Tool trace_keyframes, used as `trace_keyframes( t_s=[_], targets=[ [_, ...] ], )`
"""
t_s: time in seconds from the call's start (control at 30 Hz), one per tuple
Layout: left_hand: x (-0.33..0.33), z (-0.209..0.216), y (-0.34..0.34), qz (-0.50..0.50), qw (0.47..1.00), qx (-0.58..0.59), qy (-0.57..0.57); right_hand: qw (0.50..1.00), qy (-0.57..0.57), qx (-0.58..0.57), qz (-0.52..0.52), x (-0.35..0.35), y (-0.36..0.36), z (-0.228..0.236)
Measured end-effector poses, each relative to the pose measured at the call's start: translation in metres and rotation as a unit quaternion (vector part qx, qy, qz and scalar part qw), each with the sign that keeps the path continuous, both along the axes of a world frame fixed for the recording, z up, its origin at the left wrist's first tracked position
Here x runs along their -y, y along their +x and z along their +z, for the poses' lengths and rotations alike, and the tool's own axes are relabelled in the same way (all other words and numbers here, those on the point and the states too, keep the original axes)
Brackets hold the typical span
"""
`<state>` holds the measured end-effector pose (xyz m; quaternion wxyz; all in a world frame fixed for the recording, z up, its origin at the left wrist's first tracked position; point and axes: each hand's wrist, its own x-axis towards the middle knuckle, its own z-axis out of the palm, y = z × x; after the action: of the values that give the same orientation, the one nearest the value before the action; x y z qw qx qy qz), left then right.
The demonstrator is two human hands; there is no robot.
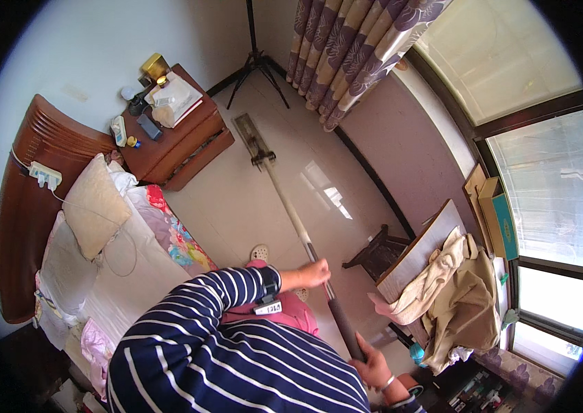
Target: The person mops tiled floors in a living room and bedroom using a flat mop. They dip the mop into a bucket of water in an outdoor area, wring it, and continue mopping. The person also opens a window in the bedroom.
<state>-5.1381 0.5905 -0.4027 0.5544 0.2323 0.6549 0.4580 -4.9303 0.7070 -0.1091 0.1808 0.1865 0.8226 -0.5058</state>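
A long-handled flat mop (pixel 287 201) slants across the view from my hands toward the far left. Its flat rectangular head (pixel 251 132) rests on the tiled floor near the nightstand and the tripod. My left hand (pixel 313 274) is closed around the metal part of the pole, just above the dark grip. Lower down, at the end of that grip (pixel 344 325), my right hand (pixel 372 366) is wrapped round the handle.
A bed (pixel 141 258) lies on the left, beside a wooden nightstand (pixel 160 148) with small items on it. A black tripod (pixel 258 65) stands in the far corner near a patterned curtain (pixel 357 48). On the right, brown cloth (pixel 467 303) covers a small table (pixel 421 242).
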Motion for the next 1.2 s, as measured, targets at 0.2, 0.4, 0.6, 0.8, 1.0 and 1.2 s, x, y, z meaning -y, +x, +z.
trace_keyframes(
  t_s=[0.2, 0.4, 0.6, 0.8, 1.0, 1.2],
  targets=[
    [-0.004, -0.048, -0.159, 0.137, 0.977, -0.123, -0.105, 0.831, -0.448, 0.155, -0.29, 0.03, -0.135, -0.07],
    [0.004, -0.06, -0.206, 0.14, 0.959, -0.196, -0.148, 0.72, -0.571, 0.133, -0.371, 0.066, -0.162, -0.111],
    [0.012, -0.048, -0.109, 0.049, 0.97, -0.225, -0.075, 0.705, -0.593, 0.141, -0.362, 0.071, -0.087, -0.08],
    [0.002, -0.062, -0.178, 0.029, 0.964, -0.227, -0.139, 0.589, -0.676, 0.129, -0.423, 0.077, -0.118, -0.122],
    [0.033, -0.061, -0.189, 0.006, 0.943, -0.28, -0.182, 0.519, -0.73, 0.193, -0.399, 0.087, -0.124, -0.143],
    [0.037, -0.054, -0.087, -0.04, 0.958, -0.193, -0.207, 0.566, -0.673, 0.205, -0.431, 0.077, -0.026, -0.108]
  ],
)
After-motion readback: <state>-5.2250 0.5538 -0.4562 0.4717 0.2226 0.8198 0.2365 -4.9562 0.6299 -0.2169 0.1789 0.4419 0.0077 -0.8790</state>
